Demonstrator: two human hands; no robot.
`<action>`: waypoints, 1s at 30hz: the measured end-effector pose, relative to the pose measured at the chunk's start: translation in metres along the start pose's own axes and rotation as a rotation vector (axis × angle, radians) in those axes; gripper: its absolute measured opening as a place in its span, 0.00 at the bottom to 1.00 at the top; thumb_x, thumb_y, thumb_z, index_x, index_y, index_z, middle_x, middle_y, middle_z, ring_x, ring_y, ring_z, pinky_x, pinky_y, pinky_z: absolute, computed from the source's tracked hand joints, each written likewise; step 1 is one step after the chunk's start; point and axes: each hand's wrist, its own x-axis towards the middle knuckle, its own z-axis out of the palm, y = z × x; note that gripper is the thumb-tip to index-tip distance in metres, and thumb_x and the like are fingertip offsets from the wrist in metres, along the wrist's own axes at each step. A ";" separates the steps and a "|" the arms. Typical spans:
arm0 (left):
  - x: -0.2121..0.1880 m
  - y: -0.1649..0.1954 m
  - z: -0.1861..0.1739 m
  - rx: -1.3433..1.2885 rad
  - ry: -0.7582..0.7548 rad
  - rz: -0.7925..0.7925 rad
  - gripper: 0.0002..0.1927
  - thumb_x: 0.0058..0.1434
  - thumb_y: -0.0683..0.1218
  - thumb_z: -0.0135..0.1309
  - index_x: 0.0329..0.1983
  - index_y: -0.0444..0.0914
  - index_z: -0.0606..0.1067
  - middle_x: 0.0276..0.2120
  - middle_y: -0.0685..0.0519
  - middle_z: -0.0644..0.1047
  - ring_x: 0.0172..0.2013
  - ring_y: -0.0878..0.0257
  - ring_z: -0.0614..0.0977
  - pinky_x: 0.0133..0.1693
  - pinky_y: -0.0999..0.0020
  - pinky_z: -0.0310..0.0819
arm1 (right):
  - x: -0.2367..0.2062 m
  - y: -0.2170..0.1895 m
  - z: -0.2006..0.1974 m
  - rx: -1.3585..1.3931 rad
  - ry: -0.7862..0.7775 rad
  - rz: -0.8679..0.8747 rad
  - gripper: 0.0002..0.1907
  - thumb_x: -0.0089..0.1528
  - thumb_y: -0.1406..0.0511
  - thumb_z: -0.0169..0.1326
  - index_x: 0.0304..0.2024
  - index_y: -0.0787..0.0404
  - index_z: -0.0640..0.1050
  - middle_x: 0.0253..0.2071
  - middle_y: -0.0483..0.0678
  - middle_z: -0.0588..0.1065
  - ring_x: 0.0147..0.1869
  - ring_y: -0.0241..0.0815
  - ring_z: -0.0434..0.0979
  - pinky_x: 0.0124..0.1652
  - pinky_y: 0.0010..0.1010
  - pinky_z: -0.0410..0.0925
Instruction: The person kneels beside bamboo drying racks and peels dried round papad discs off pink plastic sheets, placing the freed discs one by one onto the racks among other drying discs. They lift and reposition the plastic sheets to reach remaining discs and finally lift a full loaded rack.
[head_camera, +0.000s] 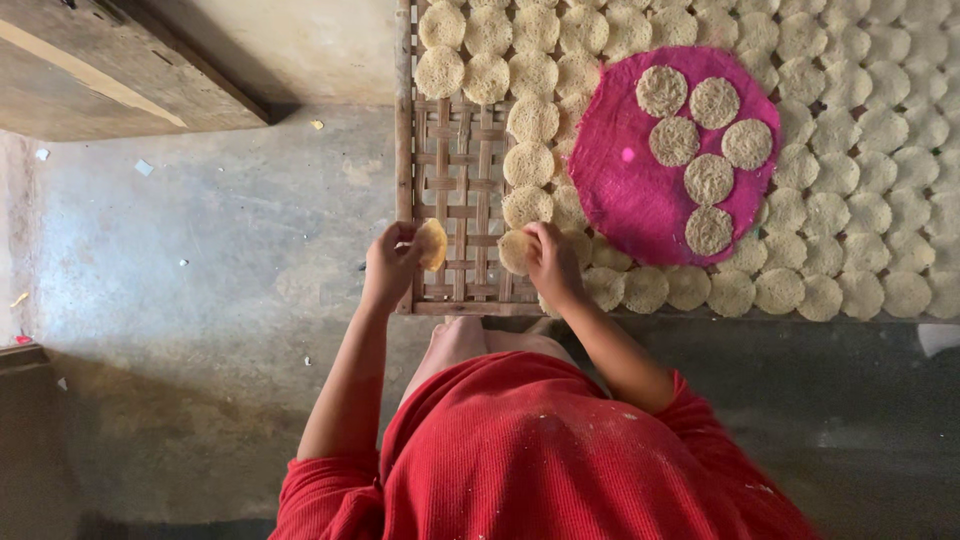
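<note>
My left hand (390, 262) holds a small round pale noodle disc (432, 244) over the near left corner of a woven bamboo rack (460, 180). My right hand (553, 262) grips another such disc (515, 251) at the rack's near edge, beside the rows laid there. Many round discs (850, 200) cover the rack in rows. A round pink cloth (640, 190) lies on top of them, with several discs (710, 178) resting on it. The rack's near left part is bare lattice.
A grey concrete floor (220, 300) spreads to the left and below the rack. A wooden plank structure (100, 70) sits at the top left. My knee (455, 345) and red sleeves show under the rack's near edge.
</note>
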 end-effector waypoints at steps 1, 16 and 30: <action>-0.003 0.002 0.001 -0.007 0.000 -0.001 0.11 0.66 0.43 0.56 0.49 0.32 0.77 0.40 0.47 0.82 0.38 0.62 0.85 0.35 0.67 0.79 | 0.002 -0.004 -0.003 -0.031 0.021 -0.065 0.14 0.61 0.75 0.54 0.50 0.66 0.73 0.44 0.57 0.74 0.48 0.55 0.77 0.44 0.42 0.71; -0.053 0.078 0.068 0.002 -0.258 0.257 0.13 0.68 0.38 0.50 0.55 0.34 0.75 0.52 0.47 0.81 0.54 0.58 0.83 0.53 0.64 0.81 | -0.034 0.018 -0.009 0.664 -0.274 0.573 0.19 0.74 0.61 0.59 0.45 0.76 0.73 0.35 0.62 0.74 0.42 0.46 0.72 0.46 0.38 0.71; -0.036 0.050 0.068 0.159 -0.127 0.252 0.11 0.66 0.37 0.49 0.50 0.34 0.76 0.47 0.47 0.82 0.49 0.58 0.85 0.47 0.64 0.83 | -0.064 -0.010 0.000 -0.206 -0.165 0.048 0.21 0.58 0.65 0.63 0.51 0.66 0.73 0.45 0.58 0.73 0.49 0.58 0.75 0.46 0.44 0.70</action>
